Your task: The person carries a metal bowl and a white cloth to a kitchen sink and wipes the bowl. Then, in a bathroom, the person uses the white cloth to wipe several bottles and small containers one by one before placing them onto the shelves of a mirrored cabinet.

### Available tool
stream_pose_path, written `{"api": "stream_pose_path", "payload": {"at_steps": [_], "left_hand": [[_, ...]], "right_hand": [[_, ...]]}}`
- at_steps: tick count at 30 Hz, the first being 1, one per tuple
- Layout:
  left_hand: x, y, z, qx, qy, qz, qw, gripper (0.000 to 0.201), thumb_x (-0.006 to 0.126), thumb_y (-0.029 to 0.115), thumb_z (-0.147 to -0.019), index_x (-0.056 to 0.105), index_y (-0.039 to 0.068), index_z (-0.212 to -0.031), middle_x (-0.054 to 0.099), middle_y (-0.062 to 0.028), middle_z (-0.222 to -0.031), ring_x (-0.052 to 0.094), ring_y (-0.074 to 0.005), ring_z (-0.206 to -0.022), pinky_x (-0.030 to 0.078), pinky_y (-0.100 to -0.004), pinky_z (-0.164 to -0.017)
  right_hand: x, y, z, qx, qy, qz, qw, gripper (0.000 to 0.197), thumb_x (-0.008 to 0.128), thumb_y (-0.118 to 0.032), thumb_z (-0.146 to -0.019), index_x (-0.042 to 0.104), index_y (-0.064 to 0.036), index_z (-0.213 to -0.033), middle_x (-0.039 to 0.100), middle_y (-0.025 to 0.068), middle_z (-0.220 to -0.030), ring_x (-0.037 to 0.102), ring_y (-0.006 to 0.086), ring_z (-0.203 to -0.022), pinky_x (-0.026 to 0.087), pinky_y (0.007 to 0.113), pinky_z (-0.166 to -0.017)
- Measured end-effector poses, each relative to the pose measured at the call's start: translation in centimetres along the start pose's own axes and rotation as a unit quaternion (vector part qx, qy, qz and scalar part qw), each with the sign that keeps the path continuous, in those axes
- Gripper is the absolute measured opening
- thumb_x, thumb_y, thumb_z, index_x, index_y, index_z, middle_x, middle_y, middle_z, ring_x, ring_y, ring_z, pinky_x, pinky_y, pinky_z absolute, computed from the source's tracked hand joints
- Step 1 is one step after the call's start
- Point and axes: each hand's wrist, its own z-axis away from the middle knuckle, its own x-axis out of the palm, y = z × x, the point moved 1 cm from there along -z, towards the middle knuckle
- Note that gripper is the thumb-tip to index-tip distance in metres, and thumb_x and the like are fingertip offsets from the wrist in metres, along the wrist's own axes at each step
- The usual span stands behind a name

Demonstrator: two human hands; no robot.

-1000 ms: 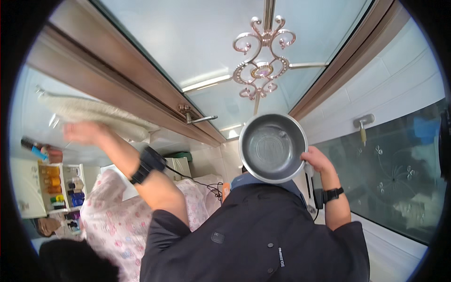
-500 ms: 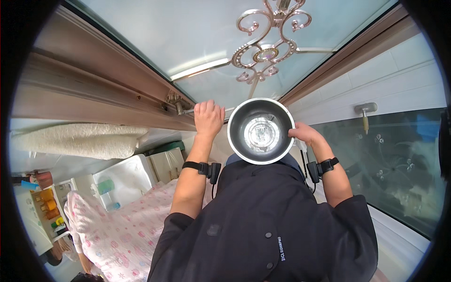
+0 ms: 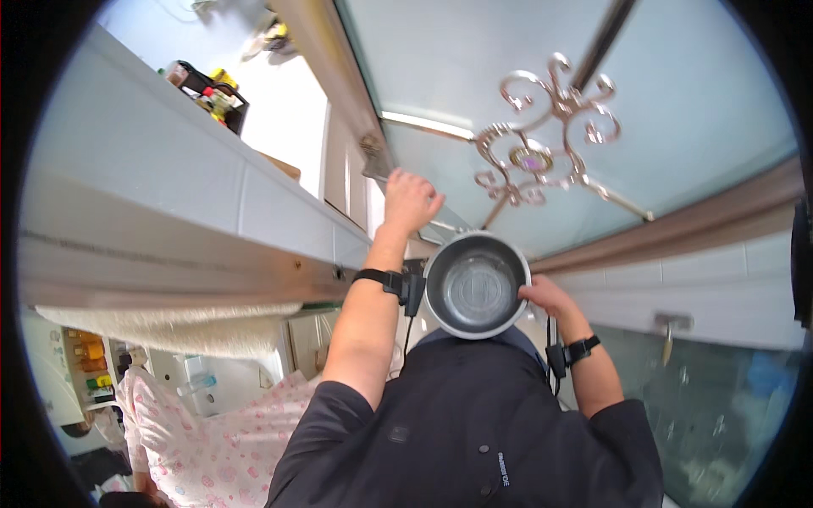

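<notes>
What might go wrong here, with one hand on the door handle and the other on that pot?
The pot could tip or slip, since only the right hand holds it, at one side. It also looks close to the glass door, so a swing might knock it. And with the left hand on the door handle, steadying the pot might come late.
</notes>
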Motion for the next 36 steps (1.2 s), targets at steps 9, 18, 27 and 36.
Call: {"api": "stream_pose_path", "payload": {"at_steps": [9,18,27,36], "left_hand": [[2.0,-5.1,-7.7,0.036,-0.012,0.015,0.999,0.03,0.06,0.033,-0.075,0.064,0.009,-0.058,0.059,-0.0054,-0.062,0.056,-0.0246,-0.074,0.039,-0.0394,-0.082],[7.1,-7.3,-18.5,-0.174,0.007,0.234,0.957,0.036,0.052,0.034,-0.086,0.061,-0.001,-0.089,0.06,-0.0179,-0.093,0.056,-0.0333,-0.082,0.039,-0.0451,-0.084],[12.0,-12.4,-32.7,-0.016,-0.022,0.529,0.848,0.047,0.031,0.042,-0.098,0.052,0.004,-0.115,0.058,-0.0128,-0.108,0.053,-0.0241,-0.103,0.04,-0.0334,-0.092],[12.1,-12.8,-40.3,0.162,-0.285,0.476,0.817,0.048,0.037,0.046,-0.091,0.057,0.004,-0.104,0.058,-0.019,-0.105,0.053,-0.0353,-0.102,0.041,-0.0441,-0.088]], "right_hand": [[0.9,-15.5,-8.1,-0.068,-0.022,0.088,0.993,0.042,0.058,-0.021,-0.069,0.059,0.0149,-0.091,0.062,0.0154,-0.081,0.057,0.0211,-0.072,0.046,0.035,-0.066],[1.4,-20.4,-22.0,-0.131,-0.023,0.142,0.981,0.047,0.056,-0.03,-0.069,0.058,0.0139,-0.086,0.059,0.025,-0.078,0.059,0.0279,-0.077,0.045,0.042,-0.068],[4.2,-24.2,-36.9,-0.145,0.0,0.031,0.989,0.03,0.06,-0.02,-0.081,0.061,0.0064,-0.095,0.063,0.01,-0.089,0.056,0.0143,-0.078,0.046,0.031,-0.064],[4.1,-41.8,-46.1,-0.159,0.126,0.008,0.979,0.036,0.061,-0.028,-0.077,0.057,0.0035,-0.094,0.062,0.0132,-0.081,0.059,0.0246,-0.073,0.047,0.038,-0.065]]}}
